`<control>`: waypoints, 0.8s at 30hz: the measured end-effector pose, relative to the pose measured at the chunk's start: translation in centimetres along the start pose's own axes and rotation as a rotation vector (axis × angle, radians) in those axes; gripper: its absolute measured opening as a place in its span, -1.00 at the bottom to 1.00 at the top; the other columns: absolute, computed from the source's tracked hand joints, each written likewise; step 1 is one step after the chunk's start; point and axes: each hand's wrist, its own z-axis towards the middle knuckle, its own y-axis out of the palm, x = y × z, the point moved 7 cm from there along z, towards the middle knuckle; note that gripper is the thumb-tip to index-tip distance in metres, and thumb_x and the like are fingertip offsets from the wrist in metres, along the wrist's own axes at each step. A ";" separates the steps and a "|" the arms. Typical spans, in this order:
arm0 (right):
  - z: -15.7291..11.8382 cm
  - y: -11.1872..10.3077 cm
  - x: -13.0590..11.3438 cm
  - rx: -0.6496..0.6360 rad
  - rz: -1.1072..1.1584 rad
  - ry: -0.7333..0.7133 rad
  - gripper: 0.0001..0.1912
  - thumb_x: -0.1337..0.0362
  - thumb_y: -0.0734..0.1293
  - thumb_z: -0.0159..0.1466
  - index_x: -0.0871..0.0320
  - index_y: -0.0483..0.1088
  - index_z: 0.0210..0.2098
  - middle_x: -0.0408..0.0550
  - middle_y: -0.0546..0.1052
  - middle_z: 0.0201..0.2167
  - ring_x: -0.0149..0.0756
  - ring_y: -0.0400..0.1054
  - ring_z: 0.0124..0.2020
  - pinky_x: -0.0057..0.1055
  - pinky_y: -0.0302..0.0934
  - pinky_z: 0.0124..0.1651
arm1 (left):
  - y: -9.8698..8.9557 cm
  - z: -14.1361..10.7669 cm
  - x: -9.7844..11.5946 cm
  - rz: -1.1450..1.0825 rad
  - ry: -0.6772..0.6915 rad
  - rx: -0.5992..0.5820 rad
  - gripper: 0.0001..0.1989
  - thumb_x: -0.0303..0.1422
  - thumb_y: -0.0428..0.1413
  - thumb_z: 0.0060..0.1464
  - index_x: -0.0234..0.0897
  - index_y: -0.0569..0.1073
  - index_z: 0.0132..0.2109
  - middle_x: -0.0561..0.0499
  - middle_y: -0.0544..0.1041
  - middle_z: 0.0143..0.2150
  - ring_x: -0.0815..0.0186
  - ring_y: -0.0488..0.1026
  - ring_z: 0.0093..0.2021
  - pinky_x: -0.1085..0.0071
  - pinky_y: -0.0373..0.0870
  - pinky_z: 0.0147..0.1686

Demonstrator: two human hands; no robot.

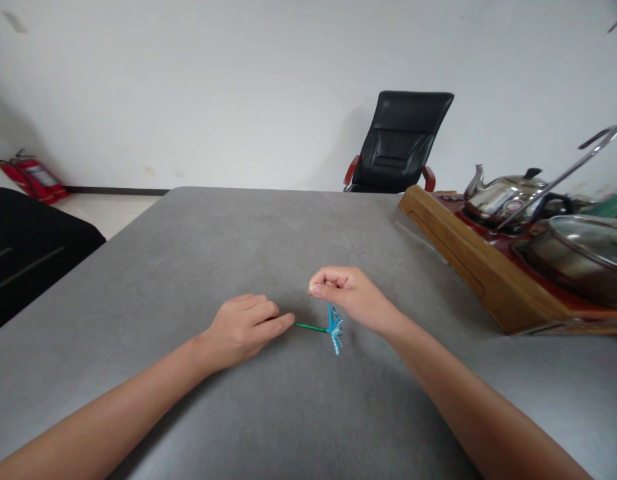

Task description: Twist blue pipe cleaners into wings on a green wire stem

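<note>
Nearest, on the grey stone-look worktop (153, 267), the left hand (243, 331) lies low with its fingers loosely curved, the index fingertip (289, 321) at the near end of a small pipe-cleaner flower (333, 328). Whether it touches or grips the stem, I can't tell. The right hand (351, 297) is raised just above the flower's head at about 1 o'clock from it, its fingers curled closed and its thumb and forefinger pinched together. Nothing shows between them, and a blue tip reaches close under the hand, so contact is unclear.

The flower is light and thin, so a stray brush from either hand could likely nudge it along the smooth worktop, while pressing too hard could bend its fine strands out of shape. Its green stem runs straight from about 9 o'clock to 3 o'clock, ending in a bright blue head of narrow loops flecked with white, lying between the hands.

Farther out at 2 o'clock stands a wooden tea tray (493, 280) carrying a steel kettle (503, 197) and a glass-lidded pot (578, 260). At 12 o'clock, a black leather chair (398, 140) stands against the white wall (288, 67); at 10 o'clock, a red fire extinguisher (33, 177) lies on the floor.
</note>
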 end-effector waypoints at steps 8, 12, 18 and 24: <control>-1.3 0.0 -2.5 0.053 -0.260 -0.022 -0.80 0.23 0.23 0.25 0.15 0.37 -0.46 -0.25 0.21 -0.63 -0.46 0.06 -0.57 -0.48 -0.09 -0.50 | 0.1 0.1 -0.2 0.038 -0.027 0.005 -0.81 -0.48 -0.05 0.22 -0.21 0.42 -0.11 0.10 0.36 -0.49 0.40 0.22 -0.50 0.44 0.11 -0.51; -1.9 0.1 -3.9 0.072 -0.413 -0.034 -0.80 0.27 0.22 0.26 0.14 0.37 -0.47 -0.24 0.29 -0.63 -0.45 0.13 -0.57 -0.48 -0.08 -0.48 | 0.1 0.2 -0.7 0.051 -0.085 0.015 -0.78 -0.49 -0.09 0.23 -0.22 0.42 -0.11 0.09 0.37 -0.48 0.40 0.24 -0.50 0.46 0.13 -0.51; -2.6 1.3 -5.5 0.017 -0.579 -0.105 -0.80 0.30 0.21 0.29 0.13 0.39 -0.45 -0.23 0.35 -0.61 -0.46 0.17 -0.57 -0.47 -0.08 -0.46 | -0.1 -0.2 -1.7 0.054 -0.199 0.059 -0.77 -0.51 -0.08 0.21 -0.25 0.43 -0.10 0.06 0.39 -0.45 0.37 0.29 -0.47 0.48 0.17 -0.49; -3.0 3.6 -5.1 -0.111 -0.770 -0.108 -0.83 0.37 0.22 0.27 0.16 0.35 -0.46 -0.21 0.42 -0.54 -0.46 0.23 -0.52 -0.49 -0.10 -0.44 | 0.1 -0.8 -3.1 -0.024 -0.394 0.062 -0.75 -0.47 -0.10 0.23 -0.28 0.46 -0.10 0.03 0.41 -0.42 0.38 0.33 -0.43 0.51 0.21 -0.46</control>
